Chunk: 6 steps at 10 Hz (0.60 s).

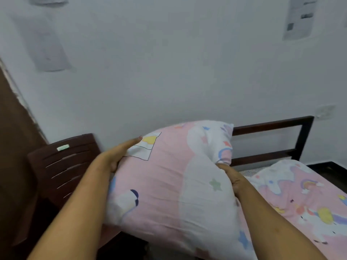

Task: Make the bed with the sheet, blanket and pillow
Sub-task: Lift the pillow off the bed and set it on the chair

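White wall in the background, with printed papers stuck up. A dark chair is seen at left. The dark bed frame is at right, its head rail against the wall.

The pillow is held in the air between both hands, over the near edge of the bed and short of the head rail. The left hand is laid flat along the pillow's left side, fingers straight; the thumb is hidden. The right hand is clenched into the right edge, with fabric bunched in the grip. The unicorn-print sheet is spread on the mattress and is wrinkled near the head end.

Step judged: pillow placement. To be done well:
- The sheet wrinkles are best smoothed before the pillow is set down.
- The bunched corner should be let go and shaken out, and the filling evened.
- The pillow should then be laid flat, square to the head rail and centred across the bed.

Writing: the text on the papers is too blurred to be read. A small pale green sticker is seen on the chair's top rail, nothing legible. No brand can be made out.
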{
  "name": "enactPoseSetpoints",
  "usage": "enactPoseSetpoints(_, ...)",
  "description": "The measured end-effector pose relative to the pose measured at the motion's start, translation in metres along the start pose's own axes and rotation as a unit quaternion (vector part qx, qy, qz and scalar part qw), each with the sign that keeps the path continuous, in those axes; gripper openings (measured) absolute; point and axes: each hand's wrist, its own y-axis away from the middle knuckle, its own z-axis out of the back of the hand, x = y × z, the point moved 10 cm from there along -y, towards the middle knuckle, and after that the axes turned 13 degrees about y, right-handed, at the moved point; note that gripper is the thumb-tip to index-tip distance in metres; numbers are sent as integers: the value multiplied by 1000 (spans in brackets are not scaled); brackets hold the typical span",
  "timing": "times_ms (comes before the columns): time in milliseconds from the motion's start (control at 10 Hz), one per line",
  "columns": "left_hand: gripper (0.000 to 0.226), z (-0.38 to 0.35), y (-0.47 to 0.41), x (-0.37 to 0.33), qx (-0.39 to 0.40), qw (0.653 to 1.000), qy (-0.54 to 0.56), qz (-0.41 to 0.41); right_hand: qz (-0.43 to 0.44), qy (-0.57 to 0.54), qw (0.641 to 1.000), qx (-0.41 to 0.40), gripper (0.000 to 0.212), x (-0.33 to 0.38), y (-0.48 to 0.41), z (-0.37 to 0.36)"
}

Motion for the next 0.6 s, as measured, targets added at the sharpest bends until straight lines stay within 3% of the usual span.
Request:
enactPoseSetpoints(100, 49, 57, -20, 33, -84, 992, 90, -18, 20, 11, 1000, -10, 14, 10, -15, -34)
enactPoseSetpoints(200, 24, 109, -25, 64, -109, 990, 91, -3, 38, 54, 998, -22, 43, 20, -39, -83)
enactPoseSetpoints(300, 30, 170, -25, 76, -144, 987, 71, -7, 56, 72, 996, 14, 72, 30, -45, -139)
enactPoseSetpoints(400, 25, 224, -18, 89, -150, 982, 108, 35, 69, 54, 995, 45, 55, 46, -54, -198)
enactPoseSetpoints(500, 20, 283, -16, 82, -177, 964, 197, 23, 94, 81, 986, 112, 43, 70, -63, -259)
enactPoseSetpoints(600, 51, 326, -21, 73, -187, 943, 275, 17, 118, 127, 971, 166, 39, 92, -65, -313)
